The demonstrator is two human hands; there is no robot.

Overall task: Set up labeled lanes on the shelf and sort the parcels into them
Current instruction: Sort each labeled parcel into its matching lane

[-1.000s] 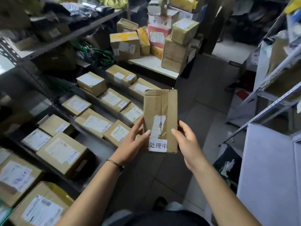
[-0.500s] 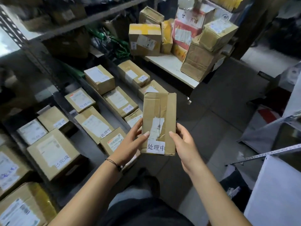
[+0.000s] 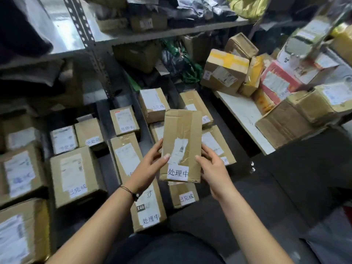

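- Nearest me, both hands keep the grip they had a moment ago. The left hand [image 3: 150,168] has its thumb on the front of the held parcel [image 3: 181,141] and its fingers tucked behind the left edge. The right hand [image 3: 213,172] clasps the right edge the same way.
- What has changed is where the parcel hangs. A second back it was out over the aisle floor. The person has since turned, and it is now in the air above the rows on the lower shelf [image 3: 103,168]. As far as I can see, it touches none of them.
- Its white label [image 3: 178,173] reads 处理中 and faces the person.
- At 7 o'clock of it, under the left wrist, lies a matching box [image 3: 150,208] with the same wording. At 6 o'clock sits a box marked 已完成 [image 3: 183,196].
- Farther back, at 10 o'clock, is another 处理中 box [image 3: 124,121].
- My guess is that the carry is nearly over and only the set-down remains, most likely in that left-hand column of matching labels.
- Farthest off, at 2 o'clock, an unsorted pile [image 3: 224,71] sits on the white bench [image 3: 242,113], so plenty is left to sort.
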